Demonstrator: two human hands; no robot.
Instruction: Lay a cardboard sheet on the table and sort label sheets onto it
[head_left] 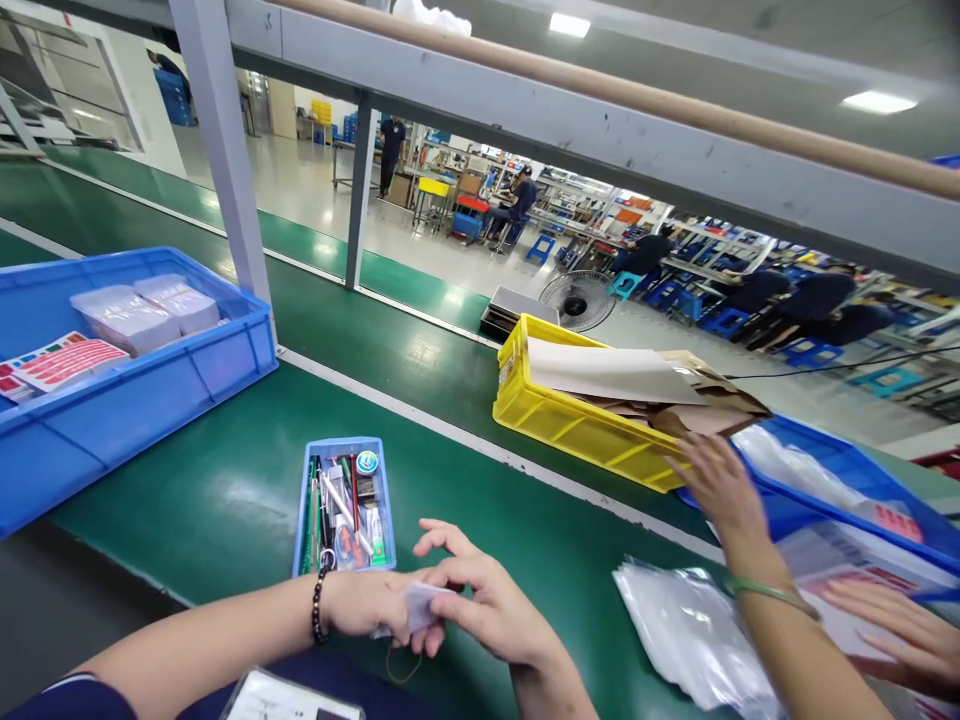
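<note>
My left hand, with a beaded bracelet at its wrist, is closed on a small whitish packet low in the middle of the view. From the right, my right hand pinches the same packet between thumb and fingers. A thin yellowish loop hangs under my left hand. Just behind my hands, a small blue tray holds pens, a round tin and other small items. Below my left forearm, a white card shows at the bottom edge.
A large blue bin with stacked packs stands at left. A yellow crate holds cardboard. Another person's hands reach in at right near clear plastic bags and a blue bin. A metal post rises behind.
</note>
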